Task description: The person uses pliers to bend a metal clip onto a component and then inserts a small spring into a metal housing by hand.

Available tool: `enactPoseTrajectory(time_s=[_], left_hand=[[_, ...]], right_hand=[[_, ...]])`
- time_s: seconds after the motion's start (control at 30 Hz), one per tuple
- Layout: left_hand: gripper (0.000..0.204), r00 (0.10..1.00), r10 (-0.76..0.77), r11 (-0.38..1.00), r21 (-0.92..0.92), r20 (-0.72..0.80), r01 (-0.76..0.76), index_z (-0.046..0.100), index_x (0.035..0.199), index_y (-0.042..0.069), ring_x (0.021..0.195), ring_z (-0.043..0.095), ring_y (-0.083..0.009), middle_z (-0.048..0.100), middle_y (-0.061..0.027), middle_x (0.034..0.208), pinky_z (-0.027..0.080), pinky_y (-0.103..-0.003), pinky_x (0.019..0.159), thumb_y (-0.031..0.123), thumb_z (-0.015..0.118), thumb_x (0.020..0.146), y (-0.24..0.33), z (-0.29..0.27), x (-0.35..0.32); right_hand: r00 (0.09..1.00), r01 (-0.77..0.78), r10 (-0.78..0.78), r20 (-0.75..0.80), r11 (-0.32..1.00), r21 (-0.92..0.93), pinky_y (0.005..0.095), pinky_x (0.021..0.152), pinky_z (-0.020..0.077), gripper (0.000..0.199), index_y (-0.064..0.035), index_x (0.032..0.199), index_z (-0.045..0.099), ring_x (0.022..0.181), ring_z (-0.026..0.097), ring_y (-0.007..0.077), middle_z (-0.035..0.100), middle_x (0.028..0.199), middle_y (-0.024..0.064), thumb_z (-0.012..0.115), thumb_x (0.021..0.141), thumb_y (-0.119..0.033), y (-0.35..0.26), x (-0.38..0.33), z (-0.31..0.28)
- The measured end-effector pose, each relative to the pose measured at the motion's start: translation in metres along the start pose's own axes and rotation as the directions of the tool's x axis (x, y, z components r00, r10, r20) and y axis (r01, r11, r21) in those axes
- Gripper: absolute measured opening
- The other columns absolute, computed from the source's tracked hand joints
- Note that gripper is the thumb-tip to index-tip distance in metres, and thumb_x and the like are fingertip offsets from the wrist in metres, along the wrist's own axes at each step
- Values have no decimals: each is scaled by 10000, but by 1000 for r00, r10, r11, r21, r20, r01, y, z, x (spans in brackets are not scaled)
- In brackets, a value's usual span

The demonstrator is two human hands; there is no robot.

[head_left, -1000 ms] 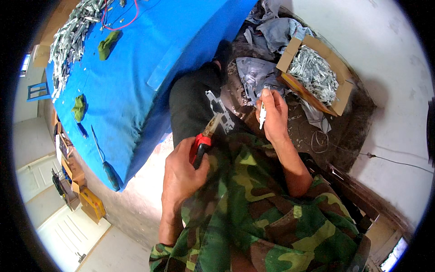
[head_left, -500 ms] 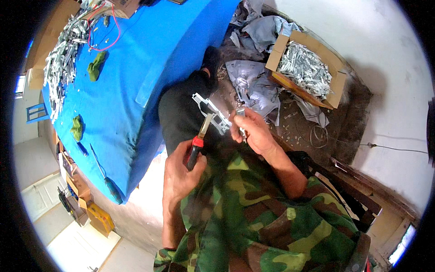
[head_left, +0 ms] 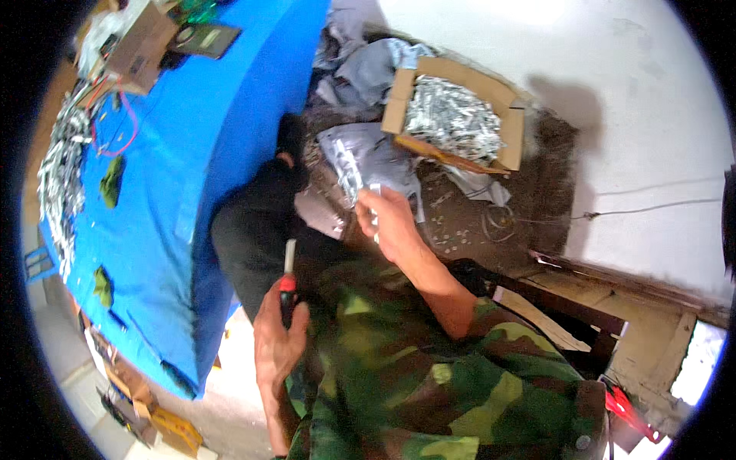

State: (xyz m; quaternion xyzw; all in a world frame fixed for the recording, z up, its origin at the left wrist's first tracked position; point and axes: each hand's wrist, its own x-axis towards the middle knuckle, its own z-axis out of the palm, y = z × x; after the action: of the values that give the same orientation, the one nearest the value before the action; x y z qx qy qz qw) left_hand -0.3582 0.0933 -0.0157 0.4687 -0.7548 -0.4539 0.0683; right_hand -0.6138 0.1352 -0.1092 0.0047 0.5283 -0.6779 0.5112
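Red and black, a hand tool (head_left: 288, 285) is resting in the curled left hand (head_left: 278, 337); the right hand (head_left: 389, 222) is pinching a small silvery piece (head_left: 375, 188).

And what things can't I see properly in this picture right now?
All in the head view:
- Handle of the red-and-black tool: partly covered by the left hand.
- Small pale piece: its middle is hidden by the fingers of the right hand.
- Silvery pieces in the cardboard box: too small, blurred and heaped to count.
- Under the table: hidden by the blue cloth.
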Motion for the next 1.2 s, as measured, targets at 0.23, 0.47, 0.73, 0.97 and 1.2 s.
enactPoseTrajectory(time_s=[0.23, 0.47, 0.73, 0.97, 1.2], left_hand=[[383, 996, -81, 997, -7, 31, 81, 589, 1275, -54, 949, 664, -327, 691, -213, 1029, 513, -416, 878, 159, 614, 957, 12, -7, 3], [385, 992, -126, 988, -85, 16, 127, 597, 1257, -62, 984, 667, -311, 702, -205, 1073, 507, -395, 914, 178, 612, 957, 7, -5, 6], [377, 981, -193, 952, -238, 23, 192, 626, 1206, -36, 914, 624, -186, 691, -110, 1029, 495, -322, 839, 248, 646, 959, 5, -14, 8], [305, 975, -137, 942, -327, -175, 73, 657, 1118, 3, 782, 560, -95, 655, -22, 894, 439, -245, 691, 254, 687, 948, 2, -45, 4], [527, 864, -126, 991, -105, -487, 86, 640, 1218, -5, 814, 549, -167, 618, -73, 921, 462, -313, 737, 431, 678, 925, -22, -91, 16]], right_hand=[[841, 368, -126, -527, 847, 385, 266, 489, 388, 179, -110, 920, 615, 602, 520, 102, 651, 813, 14, 622, 966, -282, -45, 84, -108], [879, 164, 112, -463, 842, 514, 305, 501, 447, 245, -66, 1004, 586, 622, 563, 171, 640, 818, 61, 539, 1005, -307, 36, 83, -93], [948, -16, 122, -294, 941, 339, 343, 620, 558, 263, -22, 1126, 567, 733, 647, 211, 641, 921, 111, 557, 997, -251, 62, 80, -56], [947, -74, 96, -306, 994, 83, 329, 603, 517, 210, -14, 1074, 589, 753, 643, 183, 640, 914, 89, 566, 959, -189, 89, 72, -65], [933, -111, 59, -354, 985, -130, 341, 580, 557, 278, 9, 1064, 623, 726, 678, 195, 689, 950, 104, 543, 976, -242, 106, 69, -69]])
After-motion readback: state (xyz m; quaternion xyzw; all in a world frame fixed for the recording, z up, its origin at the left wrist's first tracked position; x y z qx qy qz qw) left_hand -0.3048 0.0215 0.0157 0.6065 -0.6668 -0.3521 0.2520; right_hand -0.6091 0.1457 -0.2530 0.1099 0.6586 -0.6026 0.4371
